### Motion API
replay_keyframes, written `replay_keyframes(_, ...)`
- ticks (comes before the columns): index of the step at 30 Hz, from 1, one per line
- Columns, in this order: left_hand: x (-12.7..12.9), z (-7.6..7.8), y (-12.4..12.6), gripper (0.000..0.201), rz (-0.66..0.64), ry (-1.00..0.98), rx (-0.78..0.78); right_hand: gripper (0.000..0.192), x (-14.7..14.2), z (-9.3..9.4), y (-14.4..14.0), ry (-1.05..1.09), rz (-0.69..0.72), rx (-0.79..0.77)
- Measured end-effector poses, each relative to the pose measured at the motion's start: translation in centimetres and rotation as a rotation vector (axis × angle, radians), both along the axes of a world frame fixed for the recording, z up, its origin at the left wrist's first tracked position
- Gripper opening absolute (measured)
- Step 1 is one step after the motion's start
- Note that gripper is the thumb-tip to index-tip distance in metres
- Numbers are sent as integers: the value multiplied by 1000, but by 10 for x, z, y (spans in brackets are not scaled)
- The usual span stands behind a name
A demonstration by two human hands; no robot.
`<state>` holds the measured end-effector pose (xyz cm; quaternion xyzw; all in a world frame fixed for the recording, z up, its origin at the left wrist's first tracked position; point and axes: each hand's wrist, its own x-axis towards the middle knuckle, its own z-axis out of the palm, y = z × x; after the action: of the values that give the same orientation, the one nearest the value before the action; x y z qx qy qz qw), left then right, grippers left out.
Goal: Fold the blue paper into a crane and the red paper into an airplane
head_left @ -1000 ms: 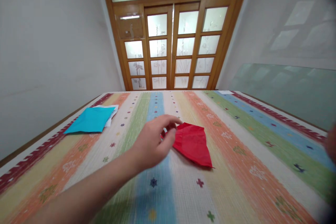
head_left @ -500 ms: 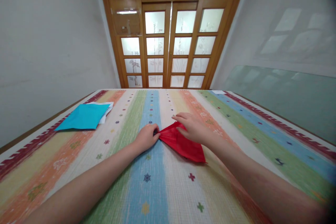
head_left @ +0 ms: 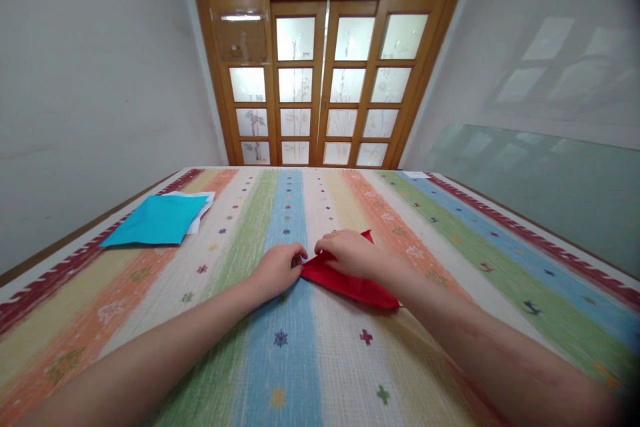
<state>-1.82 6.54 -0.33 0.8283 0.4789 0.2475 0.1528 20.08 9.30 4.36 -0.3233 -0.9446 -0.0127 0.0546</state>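
A piece of folded red paper (head_left: pixel 353 285) lies on the striped tablecloth in front of me, its narrow point facing left. At that point, my left hand (head_left: pixel 280 268) has its thumb and curled fingers closed on the tip. My right hand (head_left: pixel 347 252) lies over the paper's upper side, fingers bent down and closed on the folded edge close to the tip. It covers much of the paper, and a small red corner shows behind it. The exact contact of the right fingertips is partly hidden.
Bright blue paper (head_left: pixel 155 220) lies over white sheets (head_left: pixel 206 208) on the left of the table. A small white piece (head_left: pixel 416 175) is at the far right edge. The patterned tablecloth (head_left: pixel 280 367) covers the table, with wooden glass doors (head_left: pixel 323 80) beyond.
My right hand has moved left and down along the red paper, toward its tip, and its fingers have closed. The left hand stays at the tip, slightly lower in view.
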Motion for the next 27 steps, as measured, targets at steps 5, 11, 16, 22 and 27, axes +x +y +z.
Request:
replay_keyframes(5,-1,1,-19,19,-79,76,95,16,3,-8,-34,80,-8,53)
replay_keyframes(11,-5,-1,-28,23,-183,107,133,20,18,-11,-66,198,-24,-7)
replay_keyframes(16,-6,3,-34,24,-265,132,149,27,28,-26,-72,265,-35,-66)
replay_keyframes(22,-6,10,-39,29,-372,159,146,34,35,-43,-67,324,-79,-132)
replay_keyframes(27,-7,12,-40,35,-434,208,150,42,43,-40,-66,226,-39,-222)
